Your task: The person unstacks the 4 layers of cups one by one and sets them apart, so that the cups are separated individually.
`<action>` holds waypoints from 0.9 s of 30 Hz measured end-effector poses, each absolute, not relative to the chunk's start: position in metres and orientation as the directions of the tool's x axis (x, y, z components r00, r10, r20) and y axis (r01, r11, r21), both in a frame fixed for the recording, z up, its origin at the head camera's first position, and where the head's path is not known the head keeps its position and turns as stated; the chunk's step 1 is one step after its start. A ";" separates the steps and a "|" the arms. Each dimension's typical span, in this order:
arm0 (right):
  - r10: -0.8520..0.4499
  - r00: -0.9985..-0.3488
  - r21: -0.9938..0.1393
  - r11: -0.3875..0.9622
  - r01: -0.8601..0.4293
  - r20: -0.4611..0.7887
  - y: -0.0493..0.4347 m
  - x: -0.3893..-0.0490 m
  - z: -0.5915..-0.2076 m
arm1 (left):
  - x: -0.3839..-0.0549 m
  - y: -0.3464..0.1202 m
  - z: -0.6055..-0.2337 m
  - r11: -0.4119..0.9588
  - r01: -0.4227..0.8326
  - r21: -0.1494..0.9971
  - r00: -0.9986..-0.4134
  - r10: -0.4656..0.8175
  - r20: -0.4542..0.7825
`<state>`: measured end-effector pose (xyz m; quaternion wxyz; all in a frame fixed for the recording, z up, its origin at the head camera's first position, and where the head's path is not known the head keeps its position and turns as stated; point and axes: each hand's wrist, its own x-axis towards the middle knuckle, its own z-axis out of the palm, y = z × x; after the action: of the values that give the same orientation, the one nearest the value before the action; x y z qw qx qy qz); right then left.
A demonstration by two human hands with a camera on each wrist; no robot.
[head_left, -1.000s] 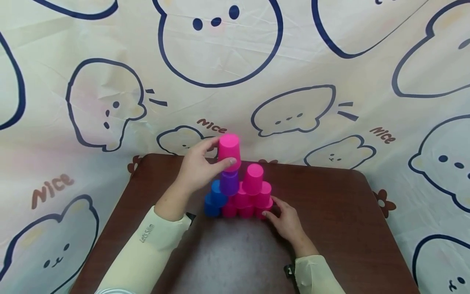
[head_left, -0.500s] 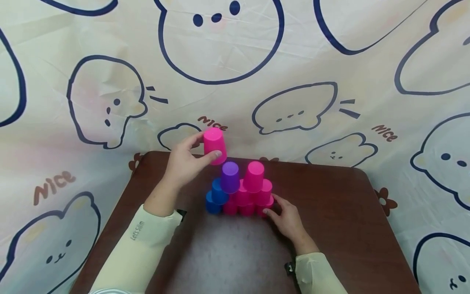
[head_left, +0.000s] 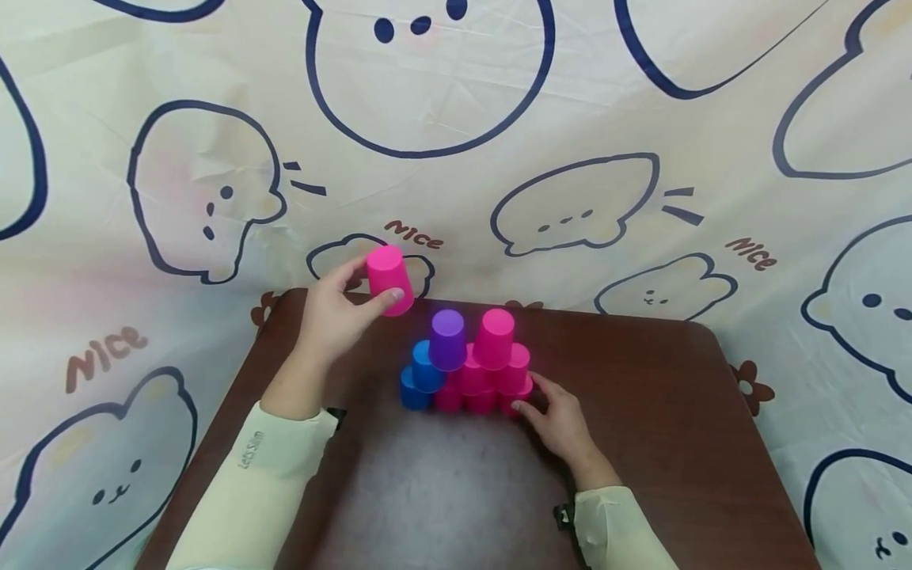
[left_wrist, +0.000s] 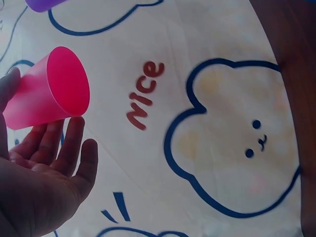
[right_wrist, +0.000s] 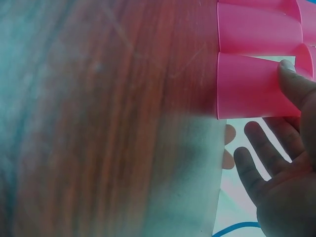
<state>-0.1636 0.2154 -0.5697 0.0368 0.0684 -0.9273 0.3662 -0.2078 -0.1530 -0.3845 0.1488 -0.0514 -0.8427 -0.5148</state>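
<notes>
A pink cup (head_left: 390, 281) is held in the air by a person's left hand (head_left: 331, 313), up and to the left of a group of stacked cups and apart from them. The left thumb lies along the cup's near side and the fingers reach round its far side, clamping it between them. The cup is slightly tilted, narrow end up; the left wrist view looks into its wide mouth, where the inside wall is the same bright pink.

The stacked cups stand upside down in three tiers on a dark brown bench (head_left: 663, 427). The bottom row runs, from left, a blue cup (head_left: 416, 393) and three pink ones, the last being the bottom right pink cup (head_left: 516, 402). Above sit a second blue cup (head_left: 428, 368) and two pink cups. On top, side by side, are a purple cup (head_left: 447, 340) and a top pink cup (head_left: 494, 340).

The right hand (head_left: 561, 419) pinches the bottom right pink cup from the right, thumb on the near side; the right wrist view shows its outer fingers spread clear of the cup. Both forearms reach forward in pale sleeves (head_left: 235, 483), the left arm higher than the right. Behind hangs a cream cloth (head_left: 584, 103) with outlined cartoon animals.
</notes>
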 end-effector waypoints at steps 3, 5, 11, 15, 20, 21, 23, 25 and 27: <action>-0.099 -0.989 -0.673 0.725 -0.148 0.111 0.214 -0.164 -0.569 | -0.208 -0.163 -0.389 0.456 0.204 0.866 -0.956 -0.100 0.277; -0.100 -0.990 -0.672 0.726 -0.144 0.105 0.214 -0.164 -0.568 | -0.209 -0.169 -0.392 0.457 0.181 0.871 -0.957 -0.122 0.263; -0.090 -0.992 -0.677 0.725 -0.127 0.089 0.214 -0.164 -0.566 | -0.211 -0.187 -0.403 0.457 0.100 0.884 -0.965 -0.173 0.199; -0.083 -0.993 -0.684 0.720 -0.116 0.081 0.215 -0.164 -0.564 | -0.213 -0.195 -0.411 0.446 0.069 0.892 -0.967 -0.191 0.170; -0.082 -0.994 -0.691 0.715 -0.108 0.070 0.215 -0.164 -0.565 | -0.213 -0.204 -0.419 0.445 0.017 0.895 -0.966 -0.222 0.129; -0.083 -0.994 -0.690 0.715 -0.107 0.069 0.215 -0.164 -0.565 | -0.213 -0.206 -0.421 0.445 0.006 0.895 -0.966 -0.229 0.120; -0.082 -0.994 -0.690 0.716 -0.107 0.068 0.215 -0.163 -0.565 | -0.213 -0.211 -0.425 0.447 -0.009 0.895 -0.965 -0.238 0.109; -0.082 -0.994 -0.688 0.717 -0.107 0.069 0.215 -0.163 -0.566 | -0.213 -0.216 -0.431 0.452 -0.019 0.892 -0.964 -0.246 0.104; -0.084 -0.994 -0.687 0.719 -0.106 0.065 0.215 -0.163 -0.566 | -0.214 -0.221 -0.436 0.452 -0.023 0.892 -0.963 -0.249 0.101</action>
<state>-0.1627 0.2148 -0.5662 0.0147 0.0513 -0.9269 0.3715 -0.2141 -0.2208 -0.4363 0.1093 0.0804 -0.8449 -0.5174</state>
